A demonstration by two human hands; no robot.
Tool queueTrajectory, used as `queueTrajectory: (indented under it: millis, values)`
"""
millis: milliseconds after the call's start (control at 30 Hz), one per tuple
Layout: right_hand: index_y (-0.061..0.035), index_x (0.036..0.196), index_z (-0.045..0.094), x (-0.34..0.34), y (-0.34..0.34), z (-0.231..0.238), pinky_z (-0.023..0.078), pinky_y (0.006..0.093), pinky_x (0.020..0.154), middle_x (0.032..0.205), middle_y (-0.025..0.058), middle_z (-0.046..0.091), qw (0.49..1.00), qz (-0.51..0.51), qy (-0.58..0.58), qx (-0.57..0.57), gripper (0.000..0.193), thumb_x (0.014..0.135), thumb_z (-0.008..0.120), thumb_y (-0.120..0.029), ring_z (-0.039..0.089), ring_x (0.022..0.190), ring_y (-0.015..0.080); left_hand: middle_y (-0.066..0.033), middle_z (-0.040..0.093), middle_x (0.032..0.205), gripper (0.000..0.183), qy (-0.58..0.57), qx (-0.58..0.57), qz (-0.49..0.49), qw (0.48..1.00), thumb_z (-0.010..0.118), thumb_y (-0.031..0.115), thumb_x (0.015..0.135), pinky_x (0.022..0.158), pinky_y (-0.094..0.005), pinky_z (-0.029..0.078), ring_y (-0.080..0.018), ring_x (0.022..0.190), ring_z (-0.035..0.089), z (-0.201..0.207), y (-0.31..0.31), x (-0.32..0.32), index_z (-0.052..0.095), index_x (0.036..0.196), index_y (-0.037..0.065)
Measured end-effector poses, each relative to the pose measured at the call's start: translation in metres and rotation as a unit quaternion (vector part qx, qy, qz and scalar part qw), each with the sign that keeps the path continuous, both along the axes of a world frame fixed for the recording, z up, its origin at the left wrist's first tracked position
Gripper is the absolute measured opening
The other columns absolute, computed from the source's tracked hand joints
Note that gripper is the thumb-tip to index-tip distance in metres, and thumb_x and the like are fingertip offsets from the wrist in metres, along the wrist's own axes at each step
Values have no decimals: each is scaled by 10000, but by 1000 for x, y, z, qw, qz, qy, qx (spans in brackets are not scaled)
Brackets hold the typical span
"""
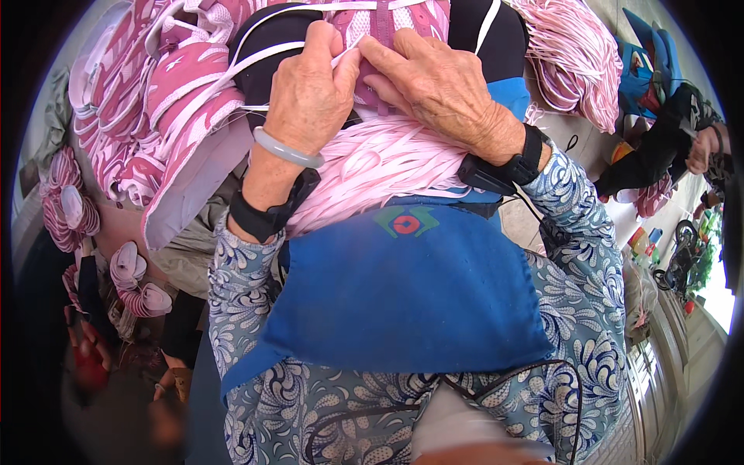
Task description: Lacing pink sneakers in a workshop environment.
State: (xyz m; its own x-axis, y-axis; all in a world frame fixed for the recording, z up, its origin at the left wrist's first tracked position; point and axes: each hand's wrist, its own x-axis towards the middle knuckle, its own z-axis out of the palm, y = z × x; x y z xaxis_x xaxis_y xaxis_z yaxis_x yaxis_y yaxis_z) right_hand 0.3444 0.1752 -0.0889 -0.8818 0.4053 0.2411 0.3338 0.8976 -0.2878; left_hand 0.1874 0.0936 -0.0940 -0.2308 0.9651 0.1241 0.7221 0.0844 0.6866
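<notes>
A pink shoe upper (pixel 387 19) with white trim lies in front of me at the top of the view. Over it, my left hand (pixel 310 93) is closed in a pinch on a white shoelace (pixel 350 51). The fingers of my right hand (pixel 449 89) are bent and meet the same lace near the left fingertips; its thumb is beside the pink upper. Part of the upper is hidden under both hands. Below my wrists, a thick bundle of pale pink shoelaces (pixel 380 163) rests on my lap, against my blue apron (pixel 411 287).
Stacked pink and white shoe uppers (pixel 190 85) crowd the left side. Another bundle of pink laces (pixel 570 54) hangs at the upper right. More stacked uppers (pixel 136 279) are lower left. Another person's hand (pixel 705 147) shows at far right; other people are at lower left.
</notes>
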Motion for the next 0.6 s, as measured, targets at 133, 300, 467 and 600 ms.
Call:
queueTrajectory:
  millis: [133,300,467,600]
  values:
    - [-140,1068,533,3,2,5,469,313,441,764,55,496,1000,-1,20,-21,311,805,630,-275,593,584,202,-179,571,657,183,-164,-54,57,983,593,160,879,524,-414,462,-388,642,603,-3,-6,6,457,906,41]
    - [-145,1103,532,12,15,0,506,329,520,834,57,552,993,16,74,-88,315,812,624,-222,622,675,229,-39,576,637,120,-292,-121,57,947,527,158,922,402,-214,427,-86,465,519,16,-6,-11,510,928,39]
    - [-76,1049,592,21,15,28,524,320,750,918,116,626,973,-35,42,-222,168,887,561,-107,638,853,281,-39,617,743,155,-335,-94,51,936,498,134,938,468,-172,464,-60,523,542,26,-7,-24,572,970,2]
    - [1,1006,516,22,31,37,468,356,608,867,195,606,958,-84,134,-239,127,885,507,-34,608,737,335,-68,630,784,214,-361,-100,52,926,487,122,943,598,-200,520,-97,656,620,27,-3,-31,577,1062,-32]
